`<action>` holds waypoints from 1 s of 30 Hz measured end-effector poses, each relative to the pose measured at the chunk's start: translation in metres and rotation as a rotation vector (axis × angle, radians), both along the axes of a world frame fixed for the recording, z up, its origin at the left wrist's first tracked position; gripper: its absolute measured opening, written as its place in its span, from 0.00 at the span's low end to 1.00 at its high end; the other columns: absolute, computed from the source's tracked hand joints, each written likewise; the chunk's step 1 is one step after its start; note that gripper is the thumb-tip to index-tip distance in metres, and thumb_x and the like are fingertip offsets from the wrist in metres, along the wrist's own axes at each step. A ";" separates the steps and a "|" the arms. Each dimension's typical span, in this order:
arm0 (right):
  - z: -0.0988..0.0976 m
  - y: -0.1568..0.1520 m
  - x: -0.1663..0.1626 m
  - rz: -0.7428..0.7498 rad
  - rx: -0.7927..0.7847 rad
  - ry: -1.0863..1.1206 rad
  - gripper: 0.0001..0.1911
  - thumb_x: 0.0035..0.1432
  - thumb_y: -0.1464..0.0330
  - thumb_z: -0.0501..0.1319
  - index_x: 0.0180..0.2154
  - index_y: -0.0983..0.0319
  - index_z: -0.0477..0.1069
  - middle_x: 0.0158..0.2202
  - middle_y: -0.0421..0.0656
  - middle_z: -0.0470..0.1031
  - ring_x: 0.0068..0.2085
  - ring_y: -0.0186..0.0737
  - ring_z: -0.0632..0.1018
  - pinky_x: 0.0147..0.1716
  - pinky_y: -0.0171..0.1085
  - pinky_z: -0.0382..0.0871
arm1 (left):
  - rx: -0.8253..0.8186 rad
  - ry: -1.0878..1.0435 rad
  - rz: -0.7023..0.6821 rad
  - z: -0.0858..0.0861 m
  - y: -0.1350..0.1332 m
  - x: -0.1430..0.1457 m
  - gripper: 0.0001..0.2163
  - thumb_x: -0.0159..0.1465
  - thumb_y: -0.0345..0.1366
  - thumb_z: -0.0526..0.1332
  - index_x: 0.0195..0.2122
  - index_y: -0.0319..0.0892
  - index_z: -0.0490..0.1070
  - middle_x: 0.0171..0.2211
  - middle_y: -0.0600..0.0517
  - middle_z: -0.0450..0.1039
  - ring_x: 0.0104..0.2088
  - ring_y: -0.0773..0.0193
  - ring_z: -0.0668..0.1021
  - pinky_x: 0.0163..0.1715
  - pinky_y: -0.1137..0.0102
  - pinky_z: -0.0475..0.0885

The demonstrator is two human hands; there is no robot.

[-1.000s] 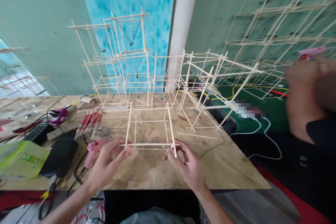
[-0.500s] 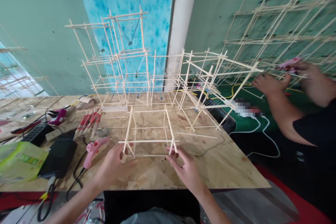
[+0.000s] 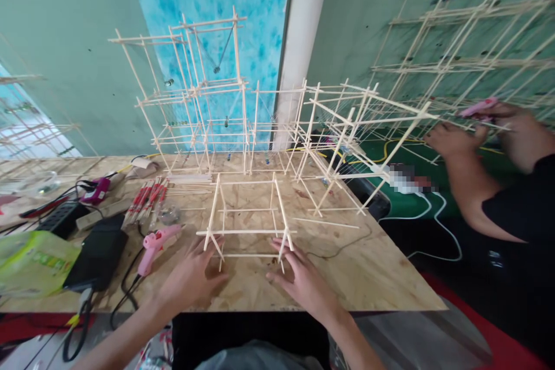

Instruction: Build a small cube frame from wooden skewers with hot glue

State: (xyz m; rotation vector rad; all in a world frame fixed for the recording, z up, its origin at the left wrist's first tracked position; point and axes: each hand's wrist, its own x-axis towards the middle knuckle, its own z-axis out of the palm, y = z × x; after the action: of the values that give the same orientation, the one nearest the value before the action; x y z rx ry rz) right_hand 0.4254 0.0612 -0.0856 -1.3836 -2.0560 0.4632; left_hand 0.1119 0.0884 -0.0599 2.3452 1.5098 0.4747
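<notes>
Okay, layout: the OSB table (image 3: 338, 277) runs under both hands, with a blue painted panel (image 3: 208, 29) and a white column (image 3: 301, 40) well beyond the fingers. A tall skewer tower (image 3: 195, 92) stands on the table straight ahead of the fingers, with a tilted skewer lattice (image 3: 347, 127) just right of it. A larger flat lattice (image 3: 459, 29) sits against the green wall, far right of the fingers. A co-worker's hands (image 3: 481, 136) are out there, well apart from the wearer's, with a pink glue gun (image 3: 477, 108) held at a lattice edge.

The small skewer frame (image 3: 247, 232) rests on the table just ahead of the fingers, between both hands. The left hand (image 3: 191, 280) and right hand (image 3: 303, 286) are both open and spread, with no grip on anything. The left fingers (image 3: 208, 266) sit at the frame's near-left corner, the right fingers (image 3: 281, 260) at its near-right corner; contact cannot be told.

Left of the left fingers, near: a second pink glue gun (image 3: 156, 248), a black case (image 3: 97, 251), red-tipped skewer bundles (image 3: 145, 202) and a green packet (image 3: 34, 263).
</notes>
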 end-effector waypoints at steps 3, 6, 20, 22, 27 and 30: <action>-0.003 0.000 0.001 -0.011 -0.051 0.009 0.31 0.64 0.60 0.68 0.65 0.54 0.65 0.66 0.47 0.71 0.66 0.50 0.72 0.63 0.49 0.71 | 0.007 0.016 0.003 0.001 0.000 0.000 0.33 0.62 0.46 0.70 0.68 0.49 0.65 0.68 0.41 0.65 0.67 0.40 0.69 0.65 0.46 0.67; -0.004 0.001 0.002 0.001 -0.085 0.014 0.32 0.62 0.62 0.69 0.65 0.53 0.65 0.66 0.46 0.70 0.66 0.49 0.72 0.64 0.49 0.70 | 0.003 0.037 0.013 0.004 -0.001 0.001 0.33 0.62 0.48 0.69 0.68 0.49 0.66 0.68 0.41 0.65 0.65 0.38 0.71 0.63 0.45 0.68; -0.004 0.002 0.003 -0.009 -0.130 -0.006 0.35 0.59 0.68 0.71 0.65 0.52 0.65 0.67 0.46 0.70 0.66 0.51 0.72 0.64 0.52 0.70 | 0.081 0.009 -0.018 -0.001 0.002 -0.002 0.31 0.61 0.43 0.70 0.65 0.47 0.69 0.65 0.40 0.70 0.65 0.38 0.72 0.61 0.45 0.71; -0.004 0.001 0.005 0.008 -0.117 0.017 0.37 0.58 0.71 0.70 0.66 0.51 0.64 0.67 0.45 0.70 0.66 0.50 0.72 0.64 0.50 0.71 | 0.102 -0.010 -0.059 0.002 0.003 -0.002 0.27 0.62 0.41 0.70 0.62 0.45 0.71 0.62 0.39 0.73 0.62 0.41 0.74 0.60 0.47 0.72; 0.009 -0.002 0.010 0.070 0.063 0.155 0.27 0.63 0.71 0.64 0.62 0.51 0.68 0.62 0.44 0.75 0.61 0.45 0.77 0.61 0.45 0.74 | 0.175 -0.188 -0.115 0.033 -0.003 -0.003 0.10 0.69 0.39 0.63 0.46 0.42 0.78 0.51 0.42 0.80 0.51 0.51 0.82 0.53 0.58 0.77; 0.024 -0.002 0.007 0.072 0.210 0.281 0.12 0.69 0.70 0.59 0.51 0.54 0.75 0.51 0.45 0.82 0.53 0.43 0.83 0.53 0.41 0.79 | 0.174 -0.278 -0.056 0.060 -0.009 -0.003 0.09 0.70 0.41 0.62 0.44 0.42 0.77 0.43 0.45 0.82 0.44 0.55 0.83 0.46 0.64 0.78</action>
State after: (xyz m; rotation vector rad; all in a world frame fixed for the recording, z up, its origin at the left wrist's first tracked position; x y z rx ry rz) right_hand 0.4320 0.0595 -0.0614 -1.0600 -1.8692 0.4309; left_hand 0.1091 0.0793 0.0002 2.3221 1.3170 0.9091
